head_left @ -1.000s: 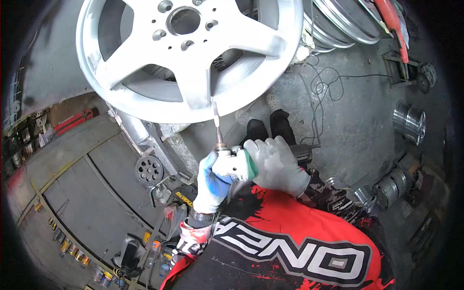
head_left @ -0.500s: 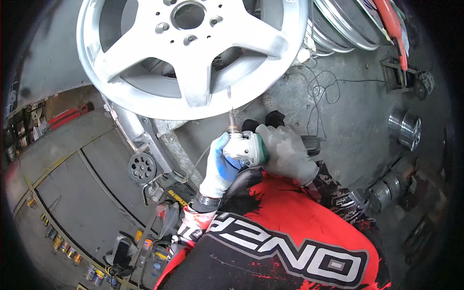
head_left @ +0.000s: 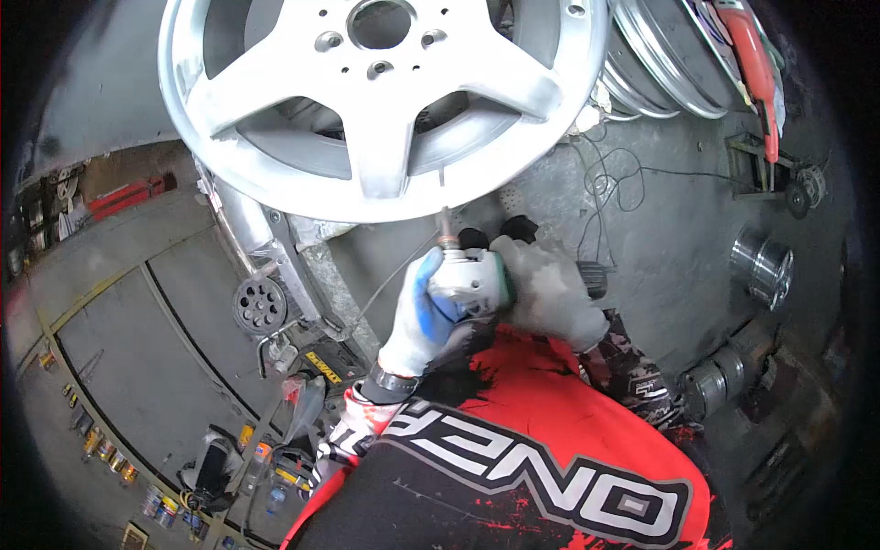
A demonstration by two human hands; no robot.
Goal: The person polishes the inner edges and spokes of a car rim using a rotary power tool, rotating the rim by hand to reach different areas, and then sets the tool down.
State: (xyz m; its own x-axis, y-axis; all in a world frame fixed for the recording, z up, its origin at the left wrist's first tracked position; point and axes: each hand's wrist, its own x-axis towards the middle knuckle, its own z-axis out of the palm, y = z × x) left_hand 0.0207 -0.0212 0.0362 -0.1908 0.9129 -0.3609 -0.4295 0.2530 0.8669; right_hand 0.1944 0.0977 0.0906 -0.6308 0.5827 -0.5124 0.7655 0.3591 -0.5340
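Note:
A silver five-spoke wheel (head_left: 380, 137) fills the top of the view. My left hand (head_left: 422, 316), in a white and blue glove, is wrapped round the head of a grey and green power tool (head_left: 466, 282). From the tool a thin bit (head_left: 445, 220) points up to the lower rim of the wheel; whether its tip touches the rim I cannot tell. On the tool's right side my right hand (head_left: 552, 291), in a grey glove, closes round the green end. Its fingers are slightly blurred.
Silver rims (head_left: 763, 268) lie on the floor at right. A red tool (head_left: 754, 73) hangs at upper right. A cable (head_left: 600, 188) curls across the floor. At lower left are a black pulley-like disc (head_left: 259, 305), a DeWalt case (head_left: 323, 367) and small bottles (head_left: 261, 456).
The tool and both hands have moved right along the wheel's lower rim, with the grip unchanged. The view has shifted a little.

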